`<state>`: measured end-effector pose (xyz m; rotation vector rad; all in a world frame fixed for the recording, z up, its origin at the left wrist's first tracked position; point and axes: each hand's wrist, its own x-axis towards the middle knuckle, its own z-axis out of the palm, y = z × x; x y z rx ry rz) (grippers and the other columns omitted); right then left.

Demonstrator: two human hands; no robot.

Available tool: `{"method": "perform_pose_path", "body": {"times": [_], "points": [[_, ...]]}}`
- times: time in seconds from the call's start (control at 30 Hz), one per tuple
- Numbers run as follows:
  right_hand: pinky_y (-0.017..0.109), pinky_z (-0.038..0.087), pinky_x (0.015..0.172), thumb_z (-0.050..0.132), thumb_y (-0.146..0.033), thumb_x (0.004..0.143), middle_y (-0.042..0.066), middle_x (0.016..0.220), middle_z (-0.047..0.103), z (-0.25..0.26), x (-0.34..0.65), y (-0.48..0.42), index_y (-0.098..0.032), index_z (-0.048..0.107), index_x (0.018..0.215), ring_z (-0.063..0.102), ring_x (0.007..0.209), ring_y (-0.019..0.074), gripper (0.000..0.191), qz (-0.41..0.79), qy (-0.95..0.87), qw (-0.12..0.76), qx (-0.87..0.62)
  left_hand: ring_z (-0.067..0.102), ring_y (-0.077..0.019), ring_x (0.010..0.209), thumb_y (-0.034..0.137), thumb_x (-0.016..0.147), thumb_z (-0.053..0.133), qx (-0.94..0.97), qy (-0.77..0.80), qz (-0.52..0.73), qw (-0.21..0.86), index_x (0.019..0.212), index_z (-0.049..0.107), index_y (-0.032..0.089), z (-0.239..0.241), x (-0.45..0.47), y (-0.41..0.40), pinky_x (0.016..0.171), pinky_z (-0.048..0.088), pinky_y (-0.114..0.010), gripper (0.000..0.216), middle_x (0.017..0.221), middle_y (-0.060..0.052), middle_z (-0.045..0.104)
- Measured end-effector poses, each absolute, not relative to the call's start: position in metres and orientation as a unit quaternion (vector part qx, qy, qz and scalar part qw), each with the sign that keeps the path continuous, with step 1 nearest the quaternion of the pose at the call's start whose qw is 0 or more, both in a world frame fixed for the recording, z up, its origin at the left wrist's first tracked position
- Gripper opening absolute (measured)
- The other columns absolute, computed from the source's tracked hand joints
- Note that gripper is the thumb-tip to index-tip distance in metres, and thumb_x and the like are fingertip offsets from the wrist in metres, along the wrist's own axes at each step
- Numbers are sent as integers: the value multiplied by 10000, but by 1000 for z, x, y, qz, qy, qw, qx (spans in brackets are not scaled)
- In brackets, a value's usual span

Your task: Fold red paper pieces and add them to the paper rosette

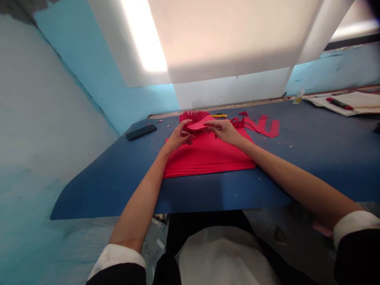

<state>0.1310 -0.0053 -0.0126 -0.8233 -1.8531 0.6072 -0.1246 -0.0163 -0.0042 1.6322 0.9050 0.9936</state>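
Observation:
A small piece of red paper [199, 125] is pinched at its right end in the thumb and fingers of my right hand [224, 131]. Close to the paper's left end is my left hand [179, 137], its fingers curved and spread apart; I cannot tell whether a fingertip touches the paper. Both hands are above a stack of large red paper sheets [208, 156]. Just behind them stands a red spiky paper piece [194, 115] with many pointed tips, its lower part partly hidden by the held paper.
Red paper strips [263, 126] and folded red pieces [237, 122] lie to the right. A yellow cutter [219, 115] is behind my right hand. A black phone-like object [141, 132] lies left on the blue table [113, 178]. Far right are a small bottle [298, 96], papers [359, 101] and a red marker [339, 103].

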Motion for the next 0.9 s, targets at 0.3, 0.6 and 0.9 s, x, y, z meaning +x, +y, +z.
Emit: {"method": "perform_pose_path", "body": {"times": [0.3,0.6,0.9], "points": [[308,577,716,595,-410,993,107,1016,805,-15,121,-20,-158,760,1268,712,843,198,409,221,-814,462,-275,714,-123,653,276,798,821,724,327,451,407,1199,837,160,-9,-122,-12,635,586,-227,418,791,-28,794],[317,586,720,698,-325,870,57,940,815,-18,132,-5,-224,825,974,722,790,181,193,304,-762,503,-271,807,-262,940,453,664,968,729,346,480,343,992,891,160,-1,-125,-13,900,648,-373,446,960,-126,859],[357,554,754,830,-544,791,74,905,821,-12,121,-17,-217,847,902,694,812,215,345,309,-760,500,-275,762,-205,790,652,708,918,734,329,461,374,961,889,167,-1,-118,-23,748,627,-309,547,882,-95,850]]}}
